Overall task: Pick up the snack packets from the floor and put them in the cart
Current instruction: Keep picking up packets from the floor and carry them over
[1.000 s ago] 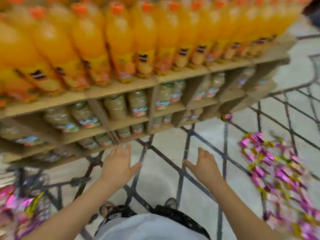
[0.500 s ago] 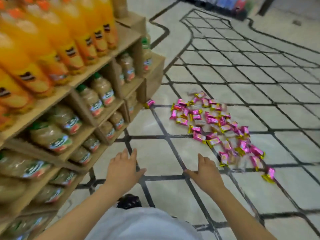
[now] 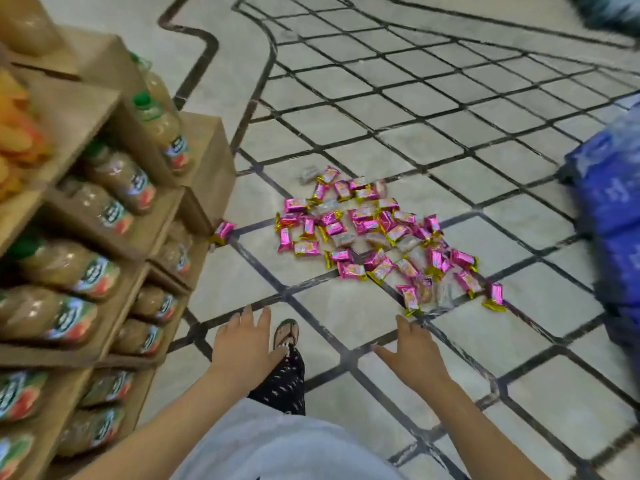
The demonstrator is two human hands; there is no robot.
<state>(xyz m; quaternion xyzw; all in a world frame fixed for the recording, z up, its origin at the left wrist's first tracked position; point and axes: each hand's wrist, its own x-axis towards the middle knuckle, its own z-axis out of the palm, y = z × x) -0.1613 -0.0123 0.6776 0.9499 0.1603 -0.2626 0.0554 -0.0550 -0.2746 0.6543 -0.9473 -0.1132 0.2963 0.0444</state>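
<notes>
The tiled floor (image 3: 450, 133) filled most of the view. A shelf (image 3: 86, 109) of bottles (image 3: 117, 181) rose along the left, and a blurred blue bundle (image 3: 616, 202) cut in at the right edge.

The packets (image 3: 367, 233) lay on the floor in a loose scatter ahead of the person and somewhat to the right. The scatter's long axis ran on a slant, from its far end near the shelf corner down to its near end on the right. That near end, where one packet (image 3: 408, 297) lay, sat just beyond the right hand (image 3: 412, 351). The right hand was therefore plainly the nearer; the left hand (image 3: 242, 344) hovered well apart from the heap, above a sandalled foot (image 3: 285, 336).

Both hands were palm down with fingers straight and slightly spread, holding nothing and touching nothing. By my reading the reach had not yet begun, and it would call for a forward stoop leading with the right.

One stray (image 3: 223, 232) lay apart from the rest, against the shelf's bottom corner, closer to the left hand's side.

The cart was nowhere in view. Motion blur smeared the bottle labels, and several pale or clear wrappers among the pink ones were hard to make out. How many packets overlapped could not be counted.
</notes>
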